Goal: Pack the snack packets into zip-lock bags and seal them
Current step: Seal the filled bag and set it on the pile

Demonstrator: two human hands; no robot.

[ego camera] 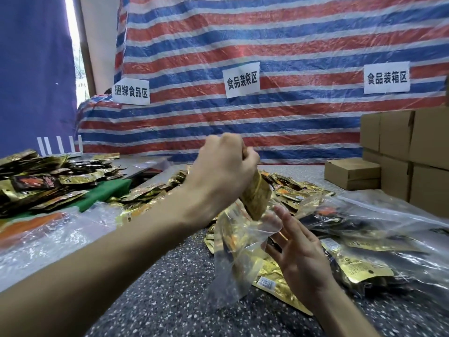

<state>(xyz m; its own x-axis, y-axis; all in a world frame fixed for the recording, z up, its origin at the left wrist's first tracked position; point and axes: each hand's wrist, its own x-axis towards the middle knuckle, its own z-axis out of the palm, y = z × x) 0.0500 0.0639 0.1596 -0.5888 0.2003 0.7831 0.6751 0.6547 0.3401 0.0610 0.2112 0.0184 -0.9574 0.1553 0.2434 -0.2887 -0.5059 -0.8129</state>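
My left hand [226, 164] grips the top of a rubber-banded bundle of gold snack packets [256, 195], held upright with its lower end inside the mouth of a clear zip-lock bag [233, 261]. My right hand [295, 246] holds the bag's opening from the right, fingers spread and its thumb side pinching the plastic. The bag hangs down above the speckled table [170, 288]. Loose gold and black snack packets [291, 190] lie in a heap behind the bag.
A larger pile of packets [43, 183] sits on a green cloth at the left. Filled clear bags [379, 244] lie at the right. Cardboard boxes [408, 152] are stacked at the far right. A striped tarp [243, 45] with paper signs hangs behind.
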